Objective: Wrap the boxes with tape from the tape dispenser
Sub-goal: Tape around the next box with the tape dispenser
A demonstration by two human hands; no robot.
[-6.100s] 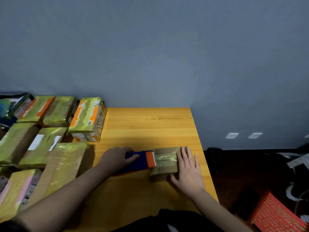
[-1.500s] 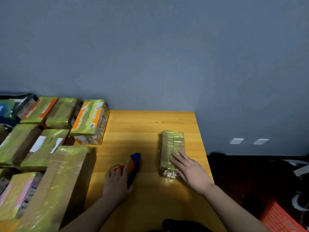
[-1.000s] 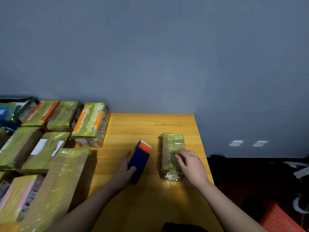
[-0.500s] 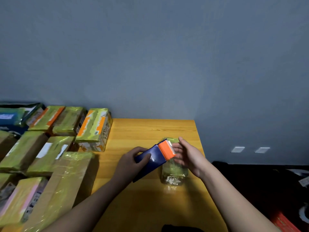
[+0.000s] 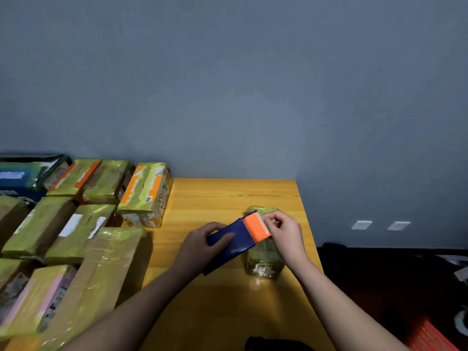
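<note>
The left hand (image 5: 202, 245) curls its fingers around the blue body of the tape dispenser (image 5: 238, 239), which looks light and stiff. The right hand (image 5: 285, 233) pinches at its orange toothed end, probably the thin, sticky tape. Below these fingers the small wrapped box (image 5: 263, 262) lies on the desk (image 5: 228, 196); what it contains I cannot tell.

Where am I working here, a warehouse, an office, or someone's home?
Probably a room in a home or small office used for packing parcels. A small wooden table stands against a bare grey wall, a stack of taped cardboard boxes sits at its left, and plain wall sockets are low down.
</note>
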